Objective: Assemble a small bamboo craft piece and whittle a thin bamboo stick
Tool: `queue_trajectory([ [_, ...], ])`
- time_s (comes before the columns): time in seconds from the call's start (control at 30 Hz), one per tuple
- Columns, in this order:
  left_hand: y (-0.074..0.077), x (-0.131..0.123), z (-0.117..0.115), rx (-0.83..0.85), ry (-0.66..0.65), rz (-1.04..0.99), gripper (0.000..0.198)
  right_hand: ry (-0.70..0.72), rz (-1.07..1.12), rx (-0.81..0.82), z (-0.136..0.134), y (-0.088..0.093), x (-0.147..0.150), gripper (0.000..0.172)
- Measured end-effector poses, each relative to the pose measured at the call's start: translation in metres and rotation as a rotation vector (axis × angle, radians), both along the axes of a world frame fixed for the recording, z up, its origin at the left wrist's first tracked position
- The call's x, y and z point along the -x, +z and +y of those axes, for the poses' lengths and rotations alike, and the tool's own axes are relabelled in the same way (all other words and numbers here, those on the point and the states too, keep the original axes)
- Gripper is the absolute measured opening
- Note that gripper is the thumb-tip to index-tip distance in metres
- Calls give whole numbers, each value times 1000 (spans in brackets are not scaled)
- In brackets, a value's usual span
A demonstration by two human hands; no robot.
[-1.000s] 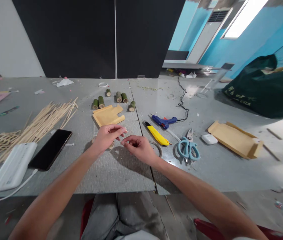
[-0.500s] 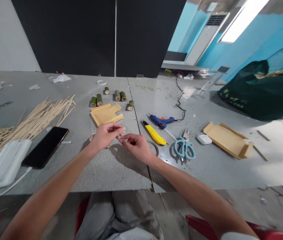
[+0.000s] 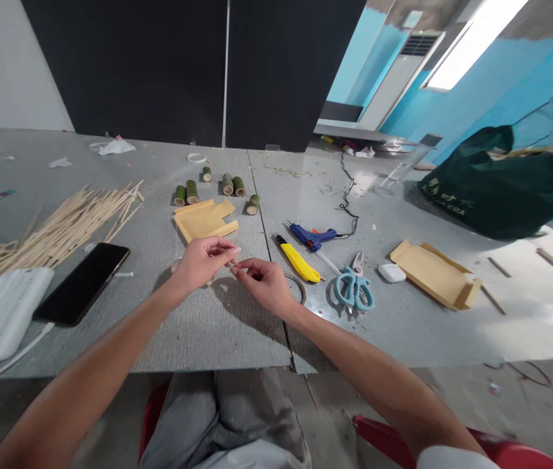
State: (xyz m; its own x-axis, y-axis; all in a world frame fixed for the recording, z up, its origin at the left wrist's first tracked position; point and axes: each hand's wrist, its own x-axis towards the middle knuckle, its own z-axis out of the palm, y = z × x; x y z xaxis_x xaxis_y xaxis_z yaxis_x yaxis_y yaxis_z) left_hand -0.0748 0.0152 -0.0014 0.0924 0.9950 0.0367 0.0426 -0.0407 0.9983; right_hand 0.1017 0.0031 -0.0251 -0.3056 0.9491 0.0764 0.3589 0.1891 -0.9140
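Note:
My left hand [image 3: 206,262] and my right hand [image 3: 261,281] meet above the table, fingertips pinched together around something small that I cannot make out. Just beyond them lies a cut piece of brown cardboard [image 3: 202,220]. Partly hidden under my left hand is a pale object on the table. Beside my right wrist a ring-shaped coil [image 3: 300,290] rests flat. To the right are a yellow utility knife [image 3: 299,260], a blue glue gun [image 3: 312,236] and light-blue scissors [image 3: 354,290]. Several short green bamboo pieces [image 3: 191,191] stand or lie behind the cardboard.
Thin wooden sticks [image 3: 75,221] are heaped at left, near a black phone [image 3: 83,283] and a white power bank [image 3: 5,316] with a cable. On the right sit a white earbud case [image 3: 392,272], a folded cardboard tray [image 3: 435,273] and a dark green bag [image 3: 501,189].
The view has shifted slightly, so the table items appear a little further left. Both hands keep their pinch close together, with little visible movement.

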Motion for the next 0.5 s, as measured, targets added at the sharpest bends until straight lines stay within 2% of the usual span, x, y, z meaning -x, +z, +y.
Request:
queue_trajectory([
  [0.37, -2, 3, 0, 38, -27, -53, 28, -49, 42, -73, -6, 4, 4, 30],
  [0.5, -2, 4, 0, 43, -21, -44, 29, -59, 153, -19, -6, 9, 2, 34],
])
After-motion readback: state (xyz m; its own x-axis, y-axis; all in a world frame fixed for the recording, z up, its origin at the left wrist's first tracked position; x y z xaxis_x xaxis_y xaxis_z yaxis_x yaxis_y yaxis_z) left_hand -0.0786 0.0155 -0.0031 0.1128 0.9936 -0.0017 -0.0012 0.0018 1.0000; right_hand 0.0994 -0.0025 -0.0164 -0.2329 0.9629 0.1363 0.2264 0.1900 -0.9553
